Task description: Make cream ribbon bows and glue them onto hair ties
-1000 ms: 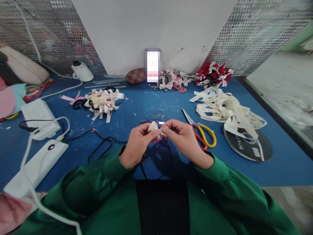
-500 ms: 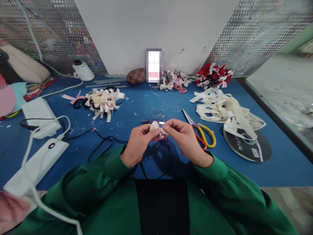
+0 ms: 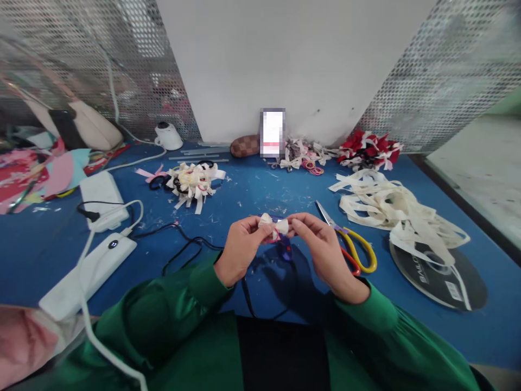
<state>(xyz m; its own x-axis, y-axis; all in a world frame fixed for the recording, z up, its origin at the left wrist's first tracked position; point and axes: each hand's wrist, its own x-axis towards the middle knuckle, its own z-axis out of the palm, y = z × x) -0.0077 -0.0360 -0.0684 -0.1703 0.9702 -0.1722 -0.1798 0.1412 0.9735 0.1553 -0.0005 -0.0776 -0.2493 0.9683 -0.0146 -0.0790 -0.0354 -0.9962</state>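
Observation:
Near the middle of the blue table, a small cream ribbon bow [image 3: 266,220] with a pink elastic loop [image 3: 276,234] is up in front of me. My left hand [image 3: 241,247] pinches the bow's left side between thumb and fingers. The fingers of my right hand [image 3: 325,255] are closed on the bow's right end. Beneath the bow lies a dark blue tool [image 3: 286,250] with a cord, partly hidden by my hands. Scissors [image 3: 353,244] with yellow and red handles lie just right of my right hand.
Cream ribbon [image 3: 382,201] lies tangled at right, partly over a black reel [image 3: 437,277]. Finished bows [image 3: 191,182] are heaped at left. White power banks [image 3: 87,274] with cables sit left. A phone [image 3: 272,133], brown case [image 3: 244,146] and red bows [image 3: 368,149] line the back.
The camera view has shifted, so the table items appear lower and further right. The bow looks more spread between my hands, and my right fingers sit farther toward its right end.

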